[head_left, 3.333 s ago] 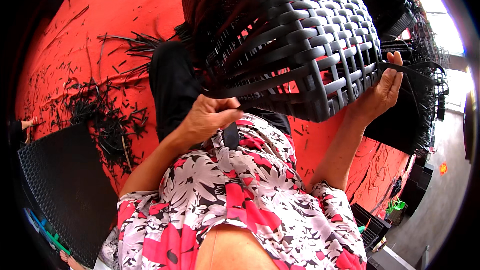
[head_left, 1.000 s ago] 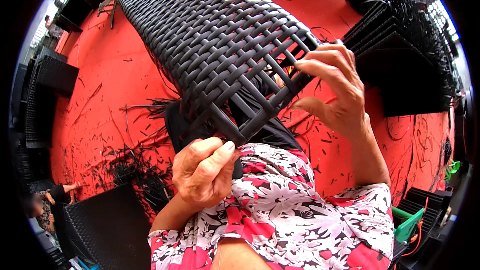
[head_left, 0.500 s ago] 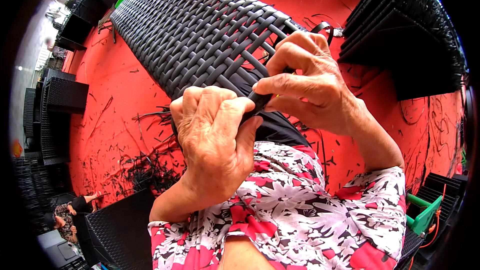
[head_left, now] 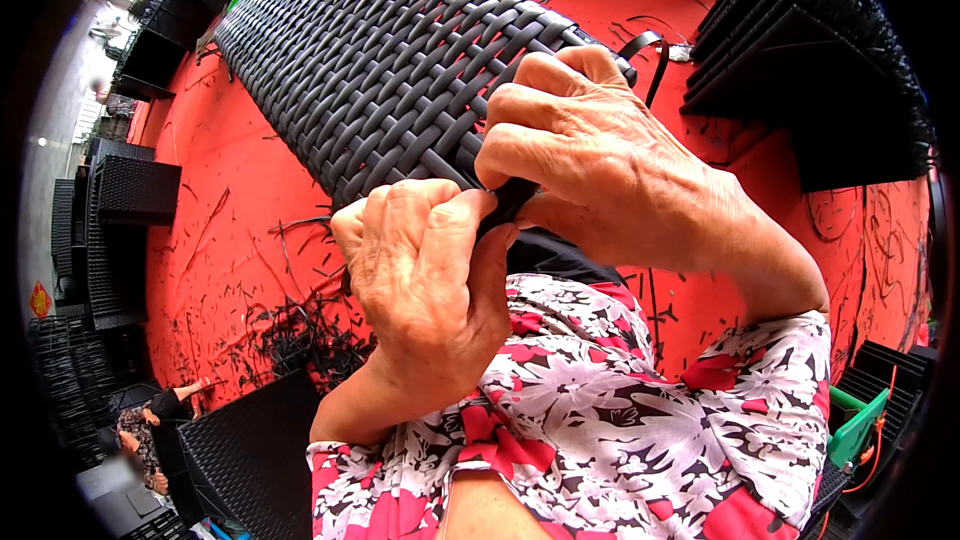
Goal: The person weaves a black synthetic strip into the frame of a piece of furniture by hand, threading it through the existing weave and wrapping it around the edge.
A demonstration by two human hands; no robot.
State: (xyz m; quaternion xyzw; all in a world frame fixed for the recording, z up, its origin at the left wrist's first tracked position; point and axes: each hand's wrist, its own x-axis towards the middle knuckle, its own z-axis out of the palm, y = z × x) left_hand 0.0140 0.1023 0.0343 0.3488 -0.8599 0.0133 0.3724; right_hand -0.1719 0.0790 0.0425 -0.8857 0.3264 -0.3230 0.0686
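A long dark grey woven rattan panel (head_left: 370, 65) stretches away from me toward the far left, its near end at my hands. At that end, a short dark piece of rattan strip (head_left: 512, 196) shows between my fingers. My left hand (head_left: 415, 275) is closed on it, thumb against the bent fingers at the panel's near corner. My right hand (head_left: 590, 145) pinches close beside it, thumb low and knuckles raised over the panel's near right edge. The fingertips hide most of the strip. Past the right hand, a loose strip end (head_left: 657, 65) curls out.
Red floor covering (head_left: 235, 270) is strewn with strip scraps, piled thickest at a dark heap (head_left: 310, 340). Stacked black woven pieces (head_left: 800, 70) stand at right; more woven furniture (head_left: 138, 190) lines the left. A co-worker (head_left: 145, 430) sits lower left. A green frame (head_left: 855, 430) stands lower right.
My right hand has shifted left and closed in beside the left, covering the open weave at the near edge. The left hand has barely moved, still gripping.
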